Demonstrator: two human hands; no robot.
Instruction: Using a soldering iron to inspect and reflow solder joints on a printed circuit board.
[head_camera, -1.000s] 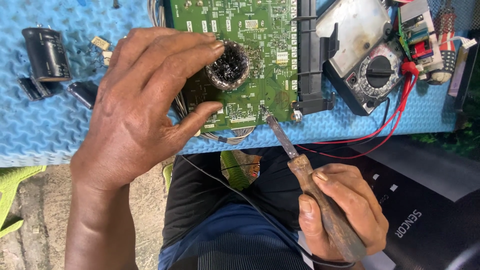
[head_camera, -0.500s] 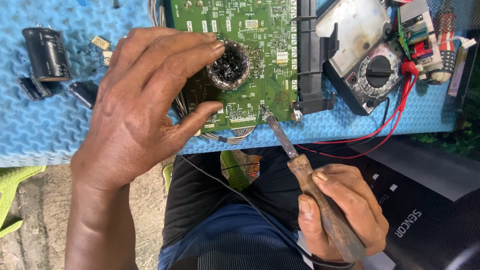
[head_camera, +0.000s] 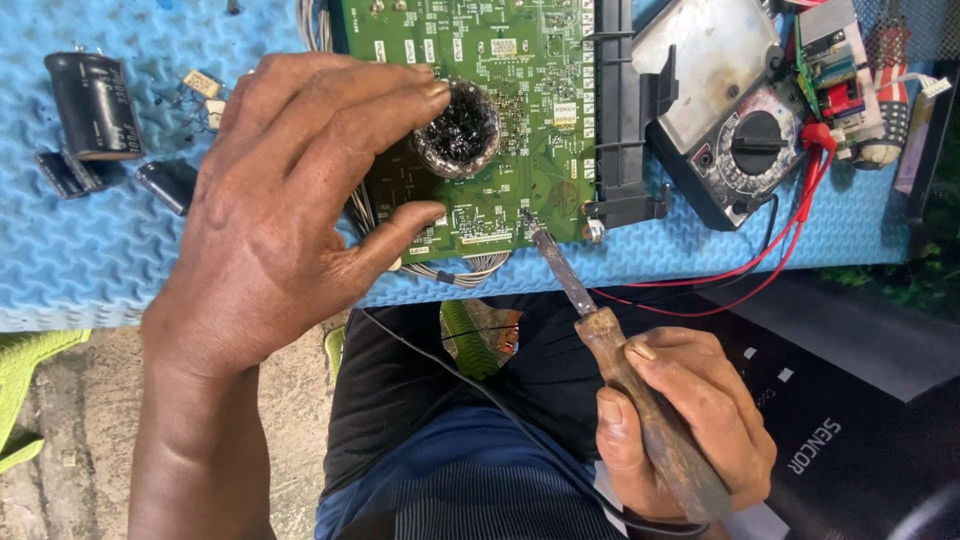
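Far left on the blue foam mat (head_camera: 120, 270), a big black capacitor (head_camera: 92, 105) is parked with a couple of smaller dark parts (head_camera: 165, 182) just beside it, all lying loose and apart from the board. Next over, the left hand (head_camera: 290, 210) is spread on the green circuit board (head_camera: 520, 120), with fingertips and thumb closed around a small round tin of dark paste (head_camera: 458, 128) that sits on the board; it looks like flux, though that can't be confirmed from this angle. A bundle of grey wires (head_camera: 460, 268) is seen poking out under the board's near edge. Further right, a worn soldering iron (head_camera: 600, 330) is clamped in the right hand (head_camera: 685, 430), its tip resting right at the board's lower right edge. So the joint is being worked at the moment, not finished as far as can be judged; no fresh solder is visible. Off to the right, a grubby multimeter (head_camera: 725, 110) with red leads (head_camera: 790, 235) is left lying unused.
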